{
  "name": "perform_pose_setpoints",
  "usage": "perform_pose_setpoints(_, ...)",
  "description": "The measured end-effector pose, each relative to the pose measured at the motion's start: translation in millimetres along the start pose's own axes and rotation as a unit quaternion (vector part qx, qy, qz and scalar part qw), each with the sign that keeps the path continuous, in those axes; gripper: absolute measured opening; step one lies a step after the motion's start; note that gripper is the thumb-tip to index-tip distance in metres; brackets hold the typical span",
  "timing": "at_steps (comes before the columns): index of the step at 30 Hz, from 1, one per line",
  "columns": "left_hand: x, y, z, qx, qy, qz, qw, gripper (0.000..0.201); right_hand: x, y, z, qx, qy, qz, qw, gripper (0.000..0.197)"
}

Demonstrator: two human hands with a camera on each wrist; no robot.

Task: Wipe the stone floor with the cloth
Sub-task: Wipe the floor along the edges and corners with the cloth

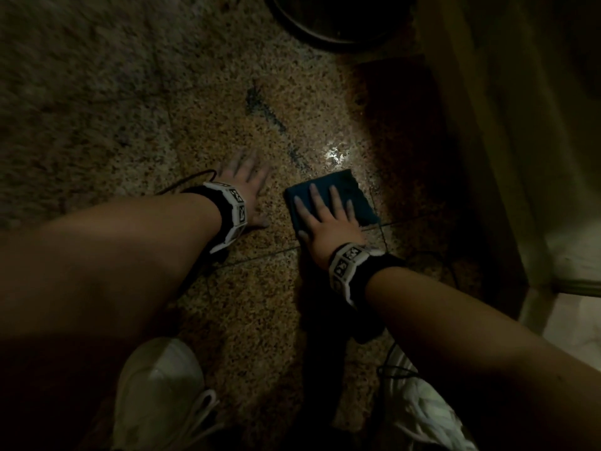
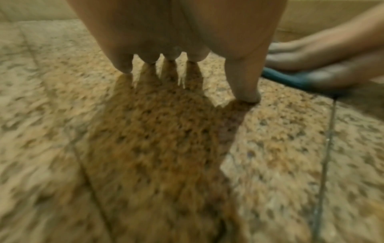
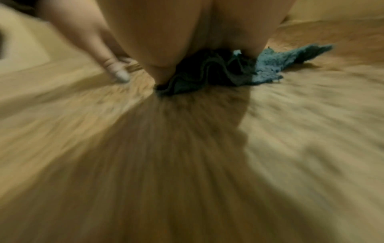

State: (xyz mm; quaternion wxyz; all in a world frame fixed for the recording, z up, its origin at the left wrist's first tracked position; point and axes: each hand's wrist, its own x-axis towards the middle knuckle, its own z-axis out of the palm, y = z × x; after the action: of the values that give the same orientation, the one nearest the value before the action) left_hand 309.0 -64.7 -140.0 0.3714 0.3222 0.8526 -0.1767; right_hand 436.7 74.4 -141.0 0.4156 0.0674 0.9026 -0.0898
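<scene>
Speckled stone floor (image 1: 201,131) extends openly leftward; a wooden panel (image 1: 481,131) bounds the right. The folded teal cloth (image 1: 351,193), long axis pointing away toward a round dark vessel (image 1: 331,24) cut off above, lies under the flat, spread right hand (image 1: 328,222). Left hand (image 1: 242,180) rests splayed beside it. Wrist views are blurred.

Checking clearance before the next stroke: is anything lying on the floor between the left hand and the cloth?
Nothing: only bare speckled stone floor separates the left hand from the cloth, clearest in the head view.
</scene>
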Motion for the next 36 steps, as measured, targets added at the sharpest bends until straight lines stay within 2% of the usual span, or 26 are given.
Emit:
perform_pose_setpoints(8, -9.1, -10.7, 8.2, -0.025, -0.026, -0.044, 0.998, 0.116, 46.2, -22.5, -52.3, 0.047, 0.015, 0.023, 0.999, 0.063)
perform_pose_setpoints(13, -17.9, -20.0, 14.8, -0.041, -0.032, -0.060, 0.997, 0.116, 34.5, -18.5, -44.7, 0.006, 0.010, -0.005, 1.000, 0.062)
perform_pose_setpoints(19, -34.2, -20.8, 26.9, -0.051, -0.034, -0.080, 0.995, 0.114, -7.4, -21.6, -1.6, -0.066, -0.069, -0.075, 0.993, 0.068)
perform_pose_setpoints(23, -53.6, -18.2, 40.4, -0.054, -0.069, -0.100, 0.991, 0.104, -15.9, -30.2, 11.4, -0.073, -0.098, -0.088, 0.989, 0.073)
perform_pose_setpoints(28, -65.9, -21.7, 46.3, -0.046, -0.084, -0.092, 0.991, 0.101, -13.9, -31.0, 7.6, -0.063, -0.081, -0.096, 0.990, 0.062)
perform_pose_setpoints(31, -63.9, -28.4, 36.1, -0.059, -0.082, -0.110, 0.989, 0.100, 1.8, -33.7, -4.7, -0.070, -0.054, -0.108, 0.990, 0.061)
perform_pose_setpoints(36, -53.7, -36.1, 19.3, -0.091, -0.026, -0.154, 0.984, 0.101, 43.3, -48.4, -46.5, -0.056, -0.039, -0.104, 0.992, 0.064)
